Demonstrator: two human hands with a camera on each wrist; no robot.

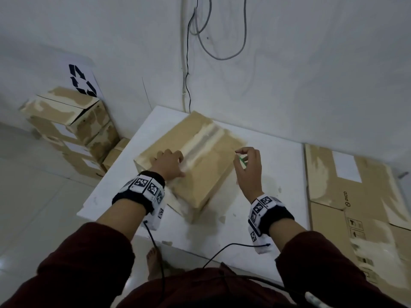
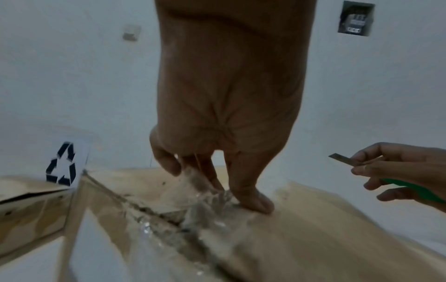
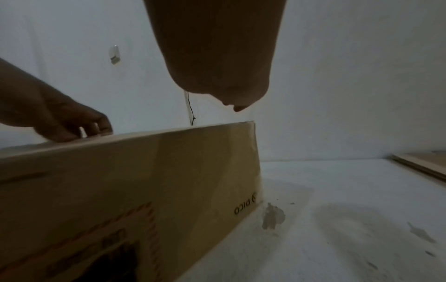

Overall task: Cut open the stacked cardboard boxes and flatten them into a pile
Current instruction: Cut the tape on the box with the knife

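A brown cardboard box (image 1: 206,165) stands on the white table (image 1: 282,218), its top seam covered with clear tape (image 1: 200,145). My left hand (image 1: 171,160) lies on the box top at the near end of the seam. In the left wrist view its thumb and fingers (image 2: 253,202) pinch a crumpled, lifted strip of that tape (image 2: 193,183). My right hand (image 1: 242,157) hovers just right of the box, apart from it, and grips a green-handled cutter (image 2: 410,188) with its blade (image 2: 342,158) out, pointing towards the left hand.
Several closed boxes (image 1: 73,130) are stacked on the floor at the left, under a recycling sign (image 1: 82,80). Flattened cardboard (image 1: 355,196) lies right of the table. Cables (image 1: 220,41) hang on the wall behind. A bare foot (image 1: 153,263) stands by the table's front edge.
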